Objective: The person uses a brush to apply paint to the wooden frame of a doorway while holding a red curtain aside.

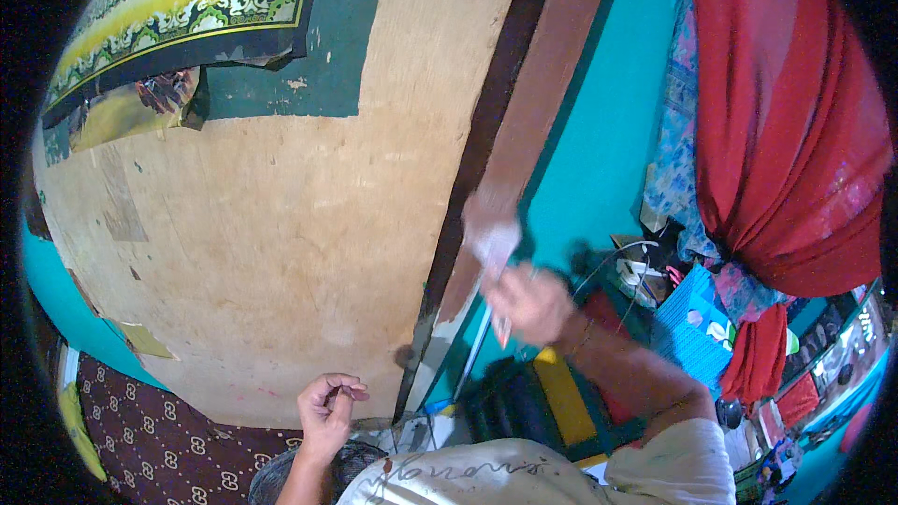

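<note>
My right hand [535, 307] is wrapped round the handle of a paintbrush [495, 241], both smeared by motion. The brush's head meets the upright door frame [526, 131], which is brown above it. Below the brush a pale grey-white stretch of the same frame shows. Low in front of the bare wooden door panel [281, 252], my left hand [327, 407] hangs with its fingers curled in toward the thumb. Nothing can be seen in it, and it appears apart from the panel.
A patterned cloth [206, 28] with yellow and green print covers the panel's upper left. Right of the frame runs a turquoise wall [599, 131]. A red curtain [786, 112] hangs there above a blue basket [692, 327] and mixed clutter. Patterned brown flooring [168, 440] lies lower left.
</note>
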The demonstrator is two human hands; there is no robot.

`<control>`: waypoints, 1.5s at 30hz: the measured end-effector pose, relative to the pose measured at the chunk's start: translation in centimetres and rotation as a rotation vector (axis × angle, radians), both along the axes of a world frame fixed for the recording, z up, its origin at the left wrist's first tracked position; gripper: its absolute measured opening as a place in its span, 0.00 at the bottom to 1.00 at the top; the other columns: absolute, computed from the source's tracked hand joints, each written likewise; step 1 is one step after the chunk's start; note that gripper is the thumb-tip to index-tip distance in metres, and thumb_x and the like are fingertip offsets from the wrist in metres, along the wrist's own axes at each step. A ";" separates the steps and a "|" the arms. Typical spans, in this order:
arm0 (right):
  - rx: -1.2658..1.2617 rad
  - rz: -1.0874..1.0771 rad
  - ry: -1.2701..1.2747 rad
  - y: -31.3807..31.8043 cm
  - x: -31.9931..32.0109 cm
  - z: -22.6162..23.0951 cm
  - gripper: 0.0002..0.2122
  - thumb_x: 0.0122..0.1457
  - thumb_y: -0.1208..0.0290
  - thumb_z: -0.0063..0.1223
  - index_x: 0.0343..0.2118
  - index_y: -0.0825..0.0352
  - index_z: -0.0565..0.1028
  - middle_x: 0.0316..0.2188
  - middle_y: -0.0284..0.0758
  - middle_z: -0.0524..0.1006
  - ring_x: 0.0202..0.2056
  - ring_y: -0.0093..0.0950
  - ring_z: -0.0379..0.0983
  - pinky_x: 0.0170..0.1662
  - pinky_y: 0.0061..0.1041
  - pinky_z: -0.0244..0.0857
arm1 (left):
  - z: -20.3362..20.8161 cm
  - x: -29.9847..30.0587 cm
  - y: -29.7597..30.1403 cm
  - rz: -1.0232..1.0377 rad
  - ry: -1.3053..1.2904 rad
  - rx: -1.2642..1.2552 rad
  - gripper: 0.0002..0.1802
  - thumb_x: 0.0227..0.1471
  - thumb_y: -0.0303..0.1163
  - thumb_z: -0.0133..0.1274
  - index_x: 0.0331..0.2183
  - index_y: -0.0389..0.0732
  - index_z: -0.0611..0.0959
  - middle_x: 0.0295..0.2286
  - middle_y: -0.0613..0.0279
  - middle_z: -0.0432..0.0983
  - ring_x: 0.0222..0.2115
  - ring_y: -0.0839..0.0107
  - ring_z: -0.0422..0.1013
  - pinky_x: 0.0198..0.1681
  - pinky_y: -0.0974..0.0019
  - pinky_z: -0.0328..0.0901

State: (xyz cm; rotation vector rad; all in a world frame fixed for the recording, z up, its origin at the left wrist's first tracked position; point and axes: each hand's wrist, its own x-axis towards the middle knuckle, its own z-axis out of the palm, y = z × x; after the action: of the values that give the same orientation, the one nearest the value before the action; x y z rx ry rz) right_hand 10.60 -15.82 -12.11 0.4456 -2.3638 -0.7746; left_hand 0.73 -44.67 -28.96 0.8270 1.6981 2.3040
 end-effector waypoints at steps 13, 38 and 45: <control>-0.227 0.315 -0.069 1.4 0.1 8.0 0.12 0.53 0.72 0.50 0.42 0.62 0.73 0.42 0.38 0.74 0.37 0.34 0.74 0.34 0.31 0.70 | 0.6 1.0 3.2 -0.133 0.011 0.035 0.09 0.53 0.16 0.41 0.30 0.29 0.78 0.28 0.54 0.77 0.29 0.70 0.75 0.36 0.65 0.72; -0.491 0.239 -0.340 2.8 -1.7 4.9 0.04 0.50 0.69 0.50 0.29 0.61 0.72 0.21 0.39 0.71 0.23 0.39 0.71 0.26 0.39 0.65 | 0.3 1.7 5.6 -0.065 0.024 0.026 0.10 0.53 0.16 0.40 0.30 0.29 0.77 0.27 0.54 0.76 0.30 0.68 0.75 0.36 0.64 0.72; -0.228 0.448 0.262 0.3 1.7 21.2 0.06 0.51 0.76 0.58 0.33 0.66 0.78 0.25 0.35 0.74 0.25 0.31 0.72 0.29 0.25 0.66 | -1.0 3.2 5.4 0.020 -0.033 0.047 0.08 0.55 0.17 0.42 0.31 0.30 0.77 0.28 0.55 0.76 0.29 0.69 0.75 0.36 0.65 0.72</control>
State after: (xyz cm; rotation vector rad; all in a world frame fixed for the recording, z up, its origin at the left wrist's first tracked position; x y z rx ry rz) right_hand 12.33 -15.53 9.13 0.6960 -1.9744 -0.3282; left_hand 3.89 -39.28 -29.96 0.7797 1.6531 2.3655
